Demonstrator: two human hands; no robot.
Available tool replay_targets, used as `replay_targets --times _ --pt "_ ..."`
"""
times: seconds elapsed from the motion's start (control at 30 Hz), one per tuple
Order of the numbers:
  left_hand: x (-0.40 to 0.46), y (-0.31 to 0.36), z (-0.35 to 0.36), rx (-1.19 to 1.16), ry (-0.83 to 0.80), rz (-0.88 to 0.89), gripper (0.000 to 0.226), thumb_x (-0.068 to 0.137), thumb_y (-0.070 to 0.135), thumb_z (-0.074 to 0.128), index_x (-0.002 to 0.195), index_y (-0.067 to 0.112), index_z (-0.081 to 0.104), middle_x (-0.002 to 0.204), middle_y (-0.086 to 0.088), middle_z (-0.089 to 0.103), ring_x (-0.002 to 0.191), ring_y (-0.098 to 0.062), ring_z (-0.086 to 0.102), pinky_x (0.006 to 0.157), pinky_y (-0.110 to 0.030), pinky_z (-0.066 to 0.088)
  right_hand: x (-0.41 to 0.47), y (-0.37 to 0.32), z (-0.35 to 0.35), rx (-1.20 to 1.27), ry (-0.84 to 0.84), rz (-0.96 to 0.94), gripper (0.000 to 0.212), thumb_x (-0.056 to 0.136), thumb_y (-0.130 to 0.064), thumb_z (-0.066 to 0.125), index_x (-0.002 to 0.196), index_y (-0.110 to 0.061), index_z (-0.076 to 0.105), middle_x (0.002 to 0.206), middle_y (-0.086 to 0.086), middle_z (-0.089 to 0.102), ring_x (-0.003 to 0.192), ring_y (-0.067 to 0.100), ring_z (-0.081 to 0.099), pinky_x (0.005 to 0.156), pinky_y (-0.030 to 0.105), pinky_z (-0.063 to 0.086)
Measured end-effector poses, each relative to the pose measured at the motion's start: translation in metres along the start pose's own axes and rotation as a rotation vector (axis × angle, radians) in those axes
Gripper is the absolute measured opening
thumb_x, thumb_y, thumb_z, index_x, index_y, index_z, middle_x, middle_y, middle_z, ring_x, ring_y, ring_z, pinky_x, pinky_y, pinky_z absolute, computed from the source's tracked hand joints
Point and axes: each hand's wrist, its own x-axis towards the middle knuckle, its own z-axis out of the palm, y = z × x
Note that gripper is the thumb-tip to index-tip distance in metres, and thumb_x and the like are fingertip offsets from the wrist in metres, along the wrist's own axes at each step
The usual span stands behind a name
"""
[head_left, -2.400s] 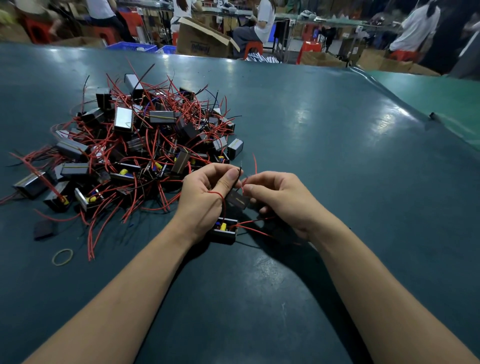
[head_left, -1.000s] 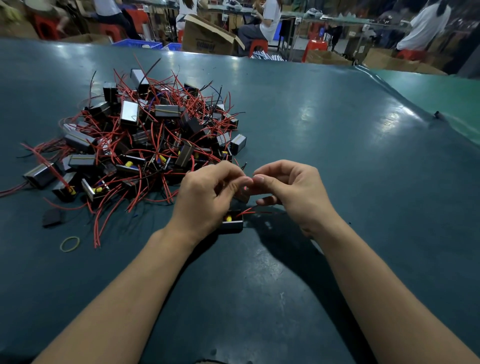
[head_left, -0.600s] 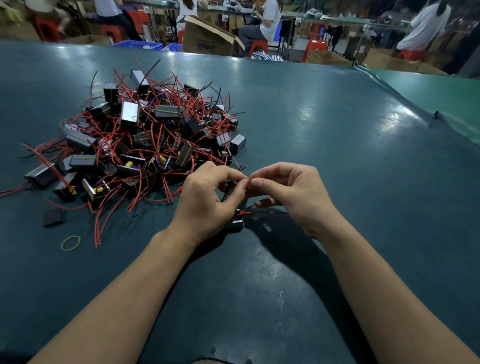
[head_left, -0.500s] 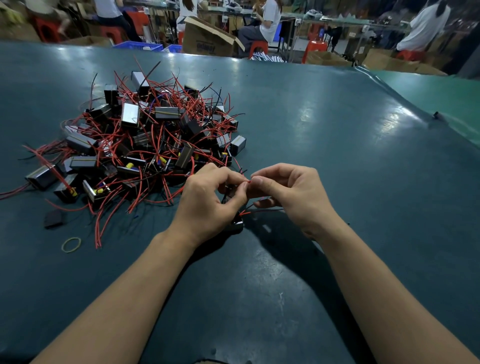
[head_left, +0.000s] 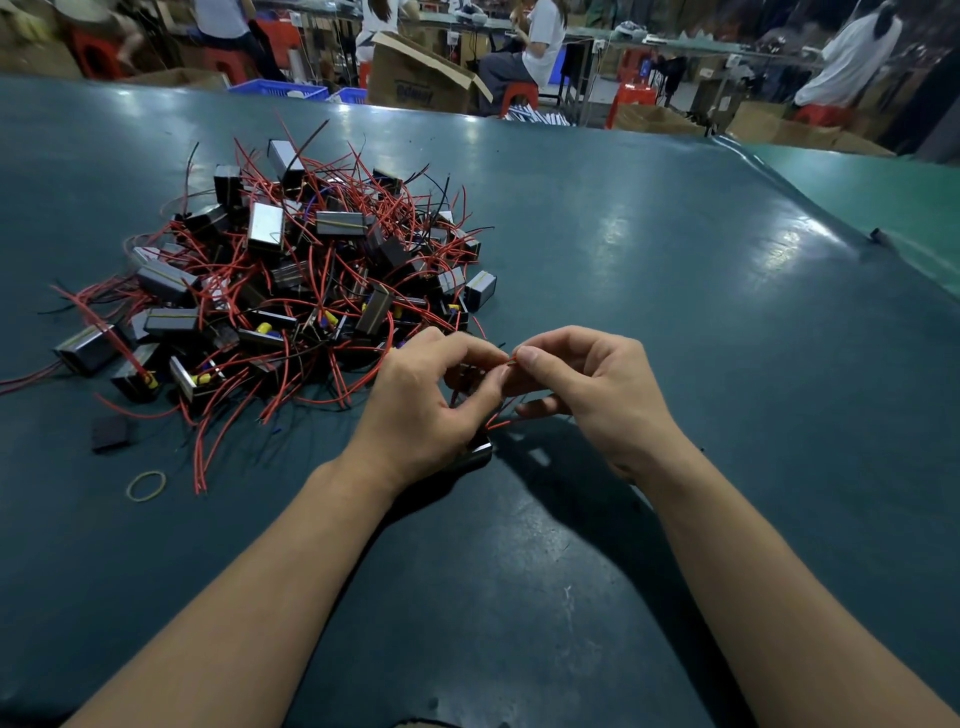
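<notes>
My left hand (head_left: 426, 405) and my right hand (head_left: 587, 384) meet fingertip to fingertip over the dark green table (head_left: 675, 312). Between thumb and forefinger each pinches the thin red wires (head_left: 511, 359) of one small black box component (head_left: 480, 449), which lies on the table under my left hand, mostly hidden by it. More red wire (head_left: 501, 423) runs out from the box below my right fingers.
A large pile of like black and silver boxes with tangled red wires (head_left: 291, 280) lies to the left. A loose black lid (head_left: 110, 431) and a rubber band (head_left: 146, 486) lie near it. People sit at cartons and benches beyond the far edge.
My hands have closed together over the component and my left hand now covers most of it. The wires are drawn tight between my fingertips. The pile has not moved.
</notes>
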Motion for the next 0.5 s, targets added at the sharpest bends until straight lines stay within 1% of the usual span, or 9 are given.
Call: replay_targets --times 0.07,0.2,0.27,0.33,0.4,0.5 --pt "0.0002 0.0011 0.0005 0.032 0.037 0.028 0.008 0.083 0.010 0.074 0.090 0.010 0.076 0.077 0.017 0.059 0.071 -0.015 0.058 0.070 -0.027 0.048 0.0005 -0.0002 -0.0013 0.036 0.015 0.030 0.007 0.089 -0.002 0.065 0.084 -0.003 0.069 0.072 0.010 0.074 0.068 0.020 0.072 0.055 0.024 0.056" --pt "-0.0001 -0.0010 0.0015 0.048 0.077 0.011 0.006 0.082 0.012 0.073 0.087 0.010 0.076 0.076 0.009 0.062 0.071 -0.018 0.059 0.068 -0.032 0.050 0.0000 0.0018 -0.0030 0.026 0.019 0.110 0.004 0.085 -0.001 0.068 0.081 0.001 0.068 0.067 0.012 0.072 0.060 0.018 0.069 0.055 0.024 0.057" --pt "-0.0003 -0.0016 0.0017 0.048 0.067 0.006 0.005 0.083 0.012 0.073 0.086 0.009 0.076 0.077 0.006 0.063 0.072 -0.018 0.060 0.068 -0.035 0.051 -0.0007 0.0016 -0.0031 0.004 0.010 0.108 0.004 0.085 0.000 0.069 0.082 0.002 0.068 0.066 0.011 0.071 0.058 0.017 0.068 0.054 0.023 0.056" --pt "-0.0003 -0.0021 0.0016 0.043 0.063 -0.006 0.004 0.083 0.010 0.073 0.086 0.009 0.075 0.077 0.005 0.063 0.071 -0.018 0.059 0.068 -0.035 0.051 -0.0017 0.0006 -0.0038 -0.047 -0.016 0.080 0.004 0.085 0.001 0.069 0.083 -0.002 0.068 0.068 0.008 0.073 0.062 0.015 0.070 0.053 0.021 0.055" --pt "-0.0005 -0.0032 0.0021 0.043 0.058 -0.019 0.003 0.083 0.010 0.073 0.086 0.009 0.075 0.078 0.003 0.064 0.071 -0.019 0.060 0.068 -0.036 0.051 -0.0023 0.0010 -0.0048 -0.182 -0.022 0.022 0.010 0.086 0.000 0.069 0.082 -0.009 0.069 0.071 0.004 0.075 0.067 0.014 0.072 0.054 0.020 0.053" --pt "0.0000 -0.0037 0.0024 0.043 0.045 -0.023 0.006 0.084 0.008 0.073 0.089 0.009 0.076 0.081 -0.001 0.069 0.074 -0.018 0.059 0.070 -0.032 0.050 -0.0025 0.0056 -0.0056 -0.503 0.048 -0.184 0.012 0.085 -0.007 0.072 0.080 -0.017 0.070 0.073 -0.001 0.074 0.069 0.011 0.071 0.060 0.025 0.056"
